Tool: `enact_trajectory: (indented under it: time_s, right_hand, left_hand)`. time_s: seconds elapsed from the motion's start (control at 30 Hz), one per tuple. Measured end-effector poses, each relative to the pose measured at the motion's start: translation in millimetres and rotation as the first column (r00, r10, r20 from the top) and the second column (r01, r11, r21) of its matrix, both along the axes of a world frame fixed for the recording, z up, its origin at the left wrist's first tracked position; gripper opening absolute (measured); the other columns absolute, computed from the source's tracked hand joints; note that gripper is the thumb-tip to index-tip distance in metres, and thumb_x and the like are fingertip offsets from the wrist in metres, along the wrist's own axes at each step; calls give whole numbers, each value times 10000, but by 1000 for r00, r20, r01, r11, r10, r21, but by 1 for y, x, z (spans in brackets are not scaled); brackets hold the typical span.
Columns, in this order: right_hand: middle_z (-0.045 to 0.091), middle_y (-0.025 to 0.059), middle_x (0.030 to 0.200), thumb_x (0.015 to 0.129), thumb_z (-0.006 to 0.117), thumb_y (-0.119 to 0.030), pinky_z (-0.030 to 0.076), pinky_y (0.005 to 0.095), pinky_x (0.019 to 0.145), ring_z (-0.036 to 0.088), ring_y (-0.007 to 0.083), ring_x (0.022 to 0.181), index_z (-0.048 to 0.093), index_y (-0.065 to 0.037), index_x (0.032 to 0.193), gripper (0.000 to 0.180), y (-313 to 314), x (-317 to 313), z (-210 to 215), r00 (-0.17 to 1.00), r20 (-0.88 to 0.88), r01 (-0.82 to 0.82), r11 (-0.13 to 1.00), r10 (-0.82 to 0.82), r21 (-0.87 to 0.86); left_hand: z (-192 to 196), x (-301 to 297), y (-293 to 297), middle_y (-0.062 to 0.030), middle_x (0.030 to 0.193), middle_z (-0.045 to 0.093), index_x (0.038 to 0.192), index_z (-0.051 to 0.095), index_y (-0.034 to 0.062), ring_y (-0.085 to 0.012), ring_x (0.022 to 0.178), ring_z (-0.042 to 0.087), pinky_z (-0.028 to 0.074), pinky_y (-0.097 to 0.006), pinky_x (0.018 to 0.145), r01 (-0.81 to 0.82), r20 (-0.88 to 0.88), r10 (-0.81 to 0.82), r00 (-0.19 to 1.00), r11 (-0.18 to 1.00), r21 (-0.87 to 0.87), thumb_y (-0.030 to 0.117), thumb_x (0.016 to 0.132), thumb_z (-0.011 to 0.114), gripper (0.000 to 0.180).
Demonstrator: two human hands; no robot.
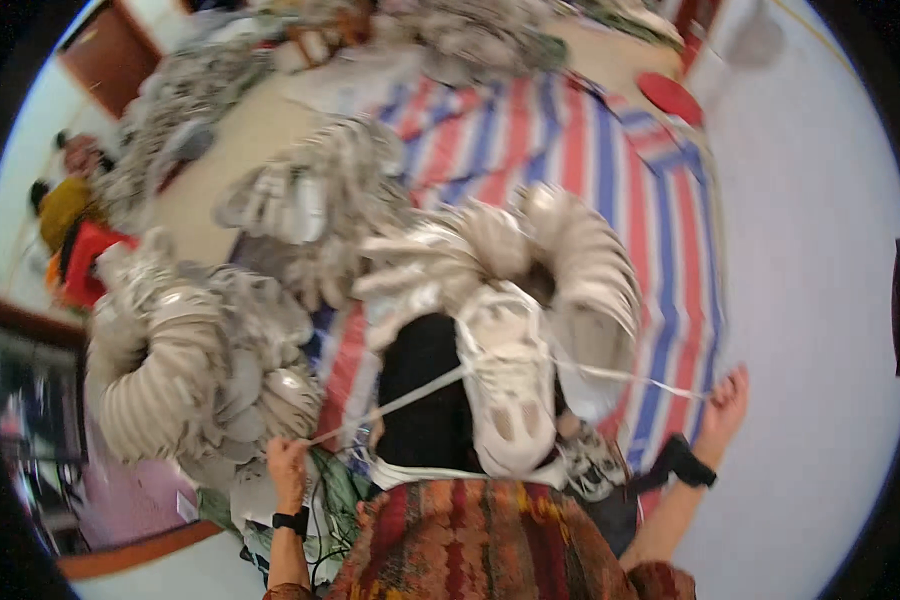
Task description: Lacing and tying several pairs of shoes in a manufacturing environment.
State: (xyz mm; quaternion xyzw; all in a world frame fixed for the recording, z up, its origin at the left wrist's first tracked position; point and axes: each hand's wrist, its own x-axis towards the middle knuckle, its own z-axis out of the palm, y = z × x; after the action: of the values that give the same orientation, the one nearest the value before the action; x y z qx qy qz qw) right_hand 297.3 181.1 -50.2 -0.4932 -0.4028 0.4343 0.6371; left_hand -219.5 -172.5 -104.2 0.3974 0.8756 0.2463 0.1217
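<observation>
Head view. White shoe upper (505, 375) sits on a black last or form (420, 385) over the person's lap, between the two hands. A white lace (410, 400) runs out of it to either side. Left hand (288, 468) low and left of the upper, fingers clenched on the lace end, line taut. Right hand (725, 402) flung out well to the right, over the striped sheet (610, 150) on the floor; the other lace end (635, 378) reaches up to it, but whether those fingers pinch it or lie loose cannot be told from the blur. A dark band sits on each wrist.

Ahead of the fingers: fanned stacks of pale shoe uppers (560, 250), more grey bundles (170, 350) to the left of the left hand, further heaps beyond.

Judgement: the lace is being drawn tight through the upper, both ends pulled apart. Next move likely calls for even tension on both ends, hands brought back toward the upper.
</observation>
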Motion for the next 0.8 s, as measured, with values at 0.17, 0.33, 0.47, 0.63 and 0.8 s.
enact_trajectory:
  time_s: [0.17, 0.33, 0.47, 0.63, 0.8]
  right_hand:
    - [568, 35, 809, 877, 464, -105, 259, 159, 411, 357, 15, 506, 412, 5, 1166, 313, -14, -46, 31, 975, 218, -2, 984, 41, -177]
    - [639, 33, 799, 838, 507, -86, 355, 170, 456, 441, 23, 525, 537, -7, 993, 177, -12, -96, 17, 834, 319, -363, 883, 450, -297]
    - [621, 16, 749, 823, 536, -75, 379, 178, 499, 471, 42, 555, 592, -4, 909, 124, -1, -158, 10, 785, 283, -488, 831, 551, -265]
    - [542, -20, 663, 815, 555, -88, 372, 189, 506, 454, 42, 568, 614, 3, 883, 128, 3, -183, -11, 655, 262, -636, 704, 709, -316]
    - [549, -20, 669, 815, 556, -118, 377, 208, 530, 452, 50, 595, 614, 1, 858, 139, 5, -185, -24, 638, 271, -629, 691, 721, -356]
  left_hand:
    - [-21, -18, 47, -131, 739, 596, 909, 600, -2, -263, 669, 554, 429, -323, 633, -55, -145, 49, 988, 998, -41, 135, 832, 516, 179]
    - [-27, -21, 141, -95, 796, 616, 1019, 572, -24, -169, 675, 571, 431, -273, 617, -41, 140, -4, 990, 947, 320, 167, 866, 502, 255]
    - [-1, 13, 223, -91, 806, 611, 1017, 556, -38, -137, 643, 563, 435, -213, 559, -121, 507, -195, 839, 843, 524, 108, 850, 518, 225]
    - [44, 66, 271, -77, 744, 608, 994, 567, -20, -74, 544, 518, 357, -164, 423, -116, 730, -364, 579, 849, 515, 97, 829, 540, 204]
    - [63, 106, 296, -38, 727, 595, 913, 581, 2, -42, 472, 455, 291, -157, 381, 61, 851, -349, 393, 933, 354, 120, 838, 529, 149]
